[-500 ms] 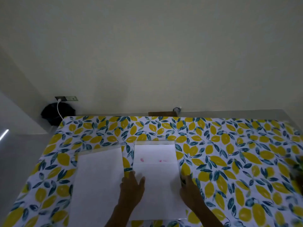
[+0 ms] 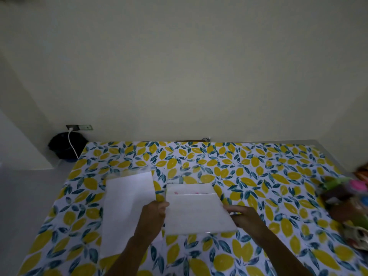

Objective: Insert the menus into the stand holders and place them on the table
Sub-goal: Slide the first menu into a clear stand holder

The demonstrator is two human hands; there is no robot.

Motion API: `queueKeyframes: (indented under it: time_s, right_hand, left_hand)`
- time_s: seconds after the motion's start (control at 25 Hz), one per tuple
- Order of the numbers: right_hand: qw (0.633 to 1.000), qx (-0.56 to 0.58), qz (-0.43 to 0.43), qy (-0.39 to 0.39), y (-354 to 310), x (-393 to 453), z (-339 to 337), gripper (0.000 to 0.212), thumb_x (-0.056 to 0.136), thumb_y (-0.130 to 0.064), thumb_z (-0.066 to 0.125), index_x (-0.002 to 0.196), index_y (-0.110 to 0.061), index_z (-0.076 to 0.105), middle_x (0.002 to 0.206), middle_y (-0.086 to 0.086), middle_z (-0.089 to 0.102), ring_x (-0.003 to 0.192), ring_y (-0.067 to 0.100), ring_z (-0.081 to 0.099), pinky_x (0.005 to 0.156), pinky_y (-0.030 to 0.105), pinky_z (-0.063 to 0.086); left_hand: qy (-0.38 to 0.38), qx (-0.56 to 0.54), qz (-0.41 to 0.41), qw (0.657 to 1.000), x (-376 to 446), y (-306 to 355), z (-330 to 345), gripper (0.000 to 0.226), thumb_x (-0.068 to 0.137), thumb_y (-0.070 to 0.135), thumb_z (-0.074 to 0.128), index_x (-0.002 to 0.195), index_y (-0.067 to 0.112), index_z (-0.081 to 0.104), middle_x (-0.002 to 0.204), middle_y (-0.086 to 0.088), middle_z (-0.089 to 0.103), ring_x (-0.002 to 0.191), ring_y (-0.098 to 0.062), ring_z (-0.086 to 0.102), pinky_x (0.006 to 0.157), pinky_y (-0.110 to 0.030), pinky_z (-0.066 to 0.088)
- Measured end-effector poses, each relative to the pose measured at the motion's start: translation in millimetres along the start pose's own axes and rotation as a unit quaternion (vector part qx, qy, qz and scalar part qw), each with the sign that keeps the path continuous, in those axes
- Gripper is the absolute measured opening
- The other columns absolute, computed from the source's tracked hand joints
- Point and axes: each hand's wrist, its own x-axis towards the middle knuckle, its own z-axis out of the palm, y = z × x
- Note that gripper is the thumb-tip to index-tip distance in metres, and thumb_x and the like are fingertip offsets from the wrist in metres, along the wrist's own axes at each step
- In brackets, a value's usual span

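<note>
While both hands grip one clear holder (image 2: 196,211) by its side edges, the left hand (image 2: 153,215) pinching the left edge and the right hand (image 2: 246,218) closed on the right edge, a white menu (image 2: 189,192) with faint pink marks shows partly inside it, over the lemon-print table (image 2: 249,168). A second holder (image 2: 127,206) with a white sheet lies flat on the table just left of the left hand, and a blurred heap of colourful things (image 2: 346,198) sits at the table's right edge.
</note>
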Motion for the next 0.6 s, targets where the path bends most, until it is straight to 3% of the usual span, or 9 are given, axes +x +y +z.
queueKeyframes:
  time_s: [0.12,0.24,0.36,0.48,0.6]
  right_hand:
    - [1.000,0.003,-0.030,0.008,1.8,-27.9,0.0,0.028,0.077,0.007,0.069,0.098,-0.009,0.077,0.099,0.015,0.076,0.083,0.023,0.074,0.064,0.026,0.060]
    - [0.998,-0.004,-0.050,0.036,-4.9,-35.6,-0.8,0.027,0.080,0.004,0.069,0.102,-0.012,0.076,0.107,0.016,0.073,0.093,0.031,0.069,0.074,0.038,0.058]
    - [0.989,-0.042,-0.123,0.074,-18.3,-26.1,-0.6,0.013,0.081,-0.020,0.074,0.094,-0.020,0.078,0.085,0.018,0.073,0.078,0.041,0.066,0.067,0.052,0.052]
    - [0.973,-0.117,-0.161,0.119,-38.0,-2.0,4.8,0.014,0.083,-0.033,0.073,0.074,-0.022,0.072,0.071,0.008,0.070,0.071,0.027,0.067,0.071,0.048,0.054]
    - [0.959,-0.185,-0.165,0.135,-55.5,32.2,9.5,0.025,0.089,-0.032,0.065,0.075,-0.012,0.063,0.069,0.011,0.068,0.069,0.030,0.067,0.069,0.043,0.052]
  left_hand:
    - [0.009,0.001,0.049,0.999,-18.7,-2.3,-11.9,0.027,0.076,-0.003,0.071,0.098,0.012,0.076,0.099,-0.005,0.075,0.088,-0.015,0.070,0.083,-0.033,0.059]
    - [-0.001,0.045,0.097,0.994,-20.6,0.9,-25.6,0.022,0.079,0.003,0.070,0.096,0.016,0.078,0.095,0.000,0.075,0.086,-0.010,0.068,0.080,-0.022,0.053]
    - [-0.016,0.049,0.118,0.992,-11.8,15.8,-38.0,0.020,0.086,0.029,0.066,0.092,0.014,0.078,0.088,0.003,0.074,0.081,-0.010,0.068,0.074,-0.022,0.050]
    - [0.008,0.074,0.138,0.988,13.1,23.6,-40.5,0.045,0.086,0.045,0.049,0.071,0.007,0.068,0.066,-0.006,0.068,0.062,-0.018,0.063,0.060,-0.029,0.045]
    - [0.033,0.100,0.114,0.988,43.9,33.9,-44.6,0.040,0.087,0.038,0.052,0.068,0.005,0.061,0.063,-0.011,0.065,0.059,-0.024,0.062,0.057,-0.032,0.043]
